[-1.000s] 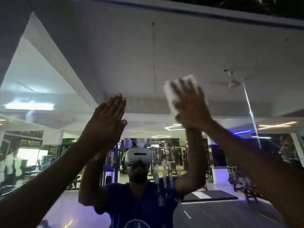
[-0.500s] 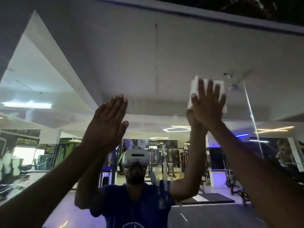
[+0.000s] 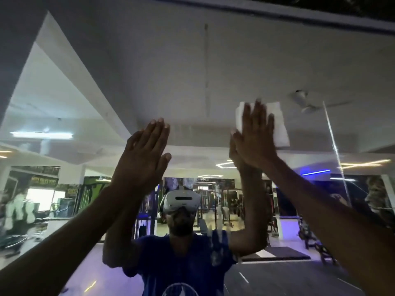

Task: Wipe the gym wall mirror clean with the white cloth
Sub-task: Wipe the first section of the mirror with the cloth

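The gym wall mirror (image 3: 205, 67) fills the whole view and reflects the ceiling, the gym hall and me. My right hand (image 3: 254, 137) is raised high with straight, spread fingers and presses the folded white cloth (image 3: 280, 127) flat against the glass. The cloth shows above and to the right of the hand. My left hand (image 3: 143, 154) is flat on the mirror to the left, fingers straight and together, holding nothing. Pale smears (image 3: 218, 244) mark the glass lower down, over my reflected chest.
The mirror's upper frame (image 3: 299, 13) runs across the top. A vertical seam (image 3: 335, 150) between mirror panels stands right of the cloth. Gym machines, lights and a ceiling fan (image 3: 303, 101) are only reflections.
My right hand has slid the cloth to the right and slightly up across the glass over the last second. The left hand has stayed flat in about the same place.
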A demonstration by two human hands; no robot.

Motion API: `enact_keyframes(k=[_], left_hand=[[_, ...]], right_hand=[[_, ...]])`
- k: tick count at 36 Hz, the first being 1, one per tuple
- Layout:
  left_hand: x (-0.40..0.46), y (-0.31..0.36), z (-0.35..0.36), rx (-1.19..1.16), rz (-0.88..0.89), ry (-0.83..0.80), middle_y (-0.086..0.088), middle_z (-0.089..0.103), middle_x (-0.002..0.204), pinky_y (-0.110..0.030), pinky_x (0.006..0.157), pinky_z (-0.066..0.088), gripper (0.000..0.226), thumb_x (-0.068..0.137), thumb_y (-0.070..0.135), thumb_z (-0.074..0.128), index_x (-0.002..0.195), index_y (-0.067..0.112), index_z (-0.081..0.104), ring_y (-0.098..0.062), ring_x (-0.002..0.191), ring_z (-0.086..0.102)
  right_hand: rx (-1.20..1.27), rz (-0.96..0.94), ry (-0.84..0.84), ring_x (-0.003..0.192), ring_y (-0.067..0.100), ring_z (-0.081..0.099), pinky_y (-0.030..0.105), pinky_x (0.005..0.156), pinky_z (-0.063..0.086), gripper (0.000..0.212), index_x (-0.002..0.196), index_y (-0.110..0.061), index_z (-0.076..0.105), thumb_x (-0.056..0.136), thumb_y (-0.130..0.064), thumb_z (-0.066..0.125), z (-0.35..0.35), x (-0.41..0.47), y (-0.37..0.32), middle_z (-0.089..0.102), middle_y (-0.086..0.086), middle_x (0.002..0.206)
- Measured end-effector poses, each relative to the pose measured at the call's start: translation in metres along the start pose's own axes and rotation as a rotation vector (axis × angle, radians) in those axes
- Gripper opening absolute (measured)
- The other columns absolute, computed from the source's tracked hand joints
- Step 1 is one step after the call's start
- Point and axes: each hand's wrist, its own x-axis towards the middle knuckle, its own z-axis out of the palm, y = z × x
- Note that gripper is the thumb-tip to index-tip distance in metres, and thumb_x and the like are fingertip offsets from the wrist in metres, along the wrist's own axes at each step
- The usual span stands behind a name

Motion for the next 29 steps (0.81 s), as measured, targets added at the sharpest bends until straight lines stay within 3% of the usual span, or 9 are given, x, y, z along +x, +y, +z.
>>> enact_keyframes(k=[5, 9, 13, 17, 19, 22, 24, 26, 29], left_hand=[[0.0, 0.0, 0.0, -0.008, -0.003, 0.013, -0.011, 0.017, 0.174, -0.045, 0.129, 0.016, 0.067, 0.11, 0.046, 0.017, 0.166, 0.01, 0.022, -0.023, 0.163, 0.011], [0.0, -0.001, 0.0, -0.003, 0.001, 0.022, -0.011, 0.018, 0.174, -0.044, 0.128, 0.016, 0.066, 0.11, 0.044, 0.02, 0.166, 0.01, 0.023, -0.024, 0.163, 0.012], [0.001, -0.001, 0.001, 0.004, 0.004, 0.019, -0.011, 0.018, 0.174, -0.045, 0.128, 0.017, 0.067, 0.11, 0.045, 0.017, 0.166, 0.01, 0.023, -0.024, 0.163, 0.013], [0.001, 0.0, 0.002, 0.015, -0.001, 0.025, -0.011, 0.019, 0.174, -0.045, 0.128, 0.018, 0.067, 0.11, 0.046, 0.015, 0.166, 0.009, 0.024, -0.024, 0.162, 0.014], [0.001, 0.001, 0.002, 0.01, -0.005, 0.028, -0.011, 0.019, 0.174, -0.046, 0.128, 0.018, 0.068, 0.11, 0.046, 0.012, 0.166, 0.009, 0.024, -0.024, 0.162, 0.015], [0.001, 0.001, 0.002, -0.003, -0.001, 0.025, -0.011, 0.018, 0.174, -0.047, 0.128, 0.019, 0.068, 0.11, 0.046, 0.011, 0.166, 0.009, 0.023, -0.025, 0.162, 0.013], [0.0, -0.001, 0.003, -0.009, 0.009, 0.02, -0.011, 0.018, 0.174, -0.048, 0.128, 0.02, 0.068, 0.11, 0.046, 0.012, 0.166, 0.009, 0.024, -0.024, 0.162, 0.013], [0.0, -0.002, 0.004, -0.004, 0.012, 0.014, -0.01, 0.017, 0.174, -0.047, 0.128, 0.019, 0.068, 0.11, 0.047, 0.013, 0.166, 0.01, 0.023, -0.023, 0.163, 0.013], [0.001, -0.002, 0.005, 0.001, 0.004, 0.015, -0.01, 0.017, 0.174, -0.045, 0.128, 0.017, 0.067, 0.109, 0.045, 0.018, 0.167, 0.011, 0.023, -0.022, 0.163, 0.012]], right_hand=[[0.106, -0.291, -0.053, 0.163, 0.031, -0.016, 0.057, 0.131, -0.007, 0.082, 0.17, -0.017, -0.004, 0.107, -0.053, 0.034, 0.009, -0.062, -0.055, -0.015, 0.013, 0.176], [0.026, -0.545, -0.065, 0.164, 0.022, -0.001, 0.057, 0.131, 0.0, 0.072, 0.17, -0.027, 0.002, 0.107, -0.045, 0.03, 0.002, -0.049, -0.023, 0.003, 0.004, 0.178], [-0.084, -0.271, -0.019, 0.162, 0.03, 0.019, 0.063, 0.126, 0.019, 0.081, 0.169, -0.027, 0.002, 0.097, -0.045, 0.032, -0.005, 0.019, 0.058, 0.015, 0.008, 0.177], [-0.031, 0.08, 0.078, 0.163, 0.035, 0.015, 0.067, 0.125, 0.016, 0.071, 0.171, -0.027, 0.009, 0.104, -0.049, 0.02, 0.005, 0.021, 0.056, 0.014, 0.007, 0.177], [-0.07, 0.007, 0.105, 0.163, 0.036, 0.008, 0.067, 0.126, 0.01, 0.075, 0.171, -0.026, 0.003, 0.104, -0.047, 0.03, 0.008, -0.017, 0.012, 0.007, 0.008, 0.178], [0.002, -0.404, -0.043, 0.164, 0.034, -0.007, 0.068, 0.127, -0.002, 0.075, 0.17, -0.027, -0.003, 0.108, -0.051, 0.032, 0.01, -0.095, -0.039, -0.004, 0.006, 0.178], [0.025, -0.572, -0.074, 0.164, 0.031, -0.008, 0.065, 0.128, -0.006, 0.075, 0.17, -0.032, -0.005, 0.109, -0.057, 0.032, 0.005, -0.101, -0.03, -0.007, 0.004, 0.178], [-0.025, -0.541, -0.051, 0.164, 0.031, 0.001, 0.063, 0.129, 0.003, 0.072, 0.17, -0.032, -0.003, 0.108, -0.053, 0.029, 0.006, -0.066, 0.005, 0.001, 0.004, 0.179], [-0.097, -0.175, 0.03, 0.161, 0.036, 0.021, 0.063, 0.124, 0.021, 0.074, 0.169, -0.027, 0.011, 0.101, -0.051, 0.028, 0.007, -0.002, 0.06, 0.021, 0.009, 0.176]])
